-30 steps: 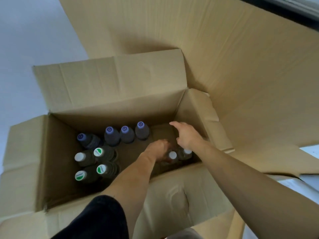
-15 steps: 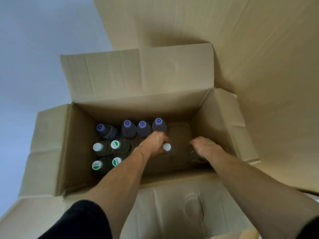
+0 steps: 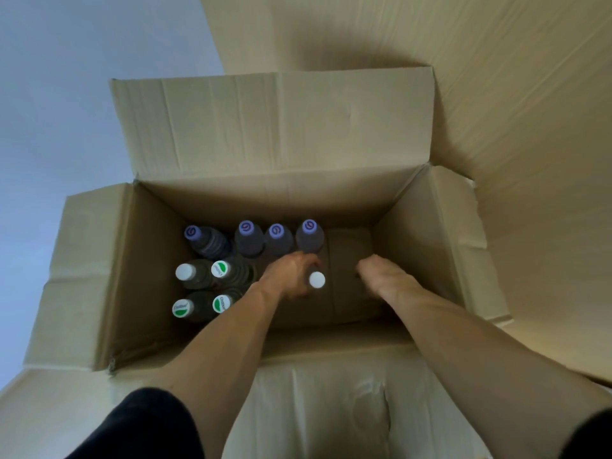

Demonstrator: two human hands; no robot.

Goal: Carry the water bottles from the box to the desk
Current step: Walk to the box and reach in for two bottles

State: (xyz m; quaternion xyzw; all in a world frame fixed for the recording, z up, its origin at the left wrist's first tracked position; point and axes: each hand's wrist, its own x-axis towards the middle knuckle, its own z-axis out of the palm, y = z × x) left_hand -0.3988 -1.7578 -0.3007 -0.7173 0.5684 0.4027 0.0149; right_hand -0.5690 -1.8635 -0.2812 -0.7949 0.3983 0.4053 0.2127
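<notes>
An open cardboard box (image 3: 298, 193) holds several upright water bottles. Purple-capped ones (image 3: 246, 228) line the far wall, and white and green-labelled caps (image 3: 220, 269) cluster at the left. My left hand (image 3: 288, 276) reaches into the box and grips the neck of a white-capped bottle (image 3: 317, 279) near the middle. My right hand (image 3: 381, 276) is lower down at the right side of the box floor. Its fingers curl downward over a second bottle, which the hand hides almost entirely.
The box's four flaps are folded outward, with the front flap (image 3: 331, 392) under my forearms. A large sheet of cardboard (image 3: 496, 94) rises behind and to the right. A pale surface (image 3: 66, 94) lies to the left. The desk is out of view.
My right hand dropped from the box's right wall onto the right-hand bottle. My left hand closed round the white-capped bottle and lifted it slightly. The view shifted to centre the box.
</notes>
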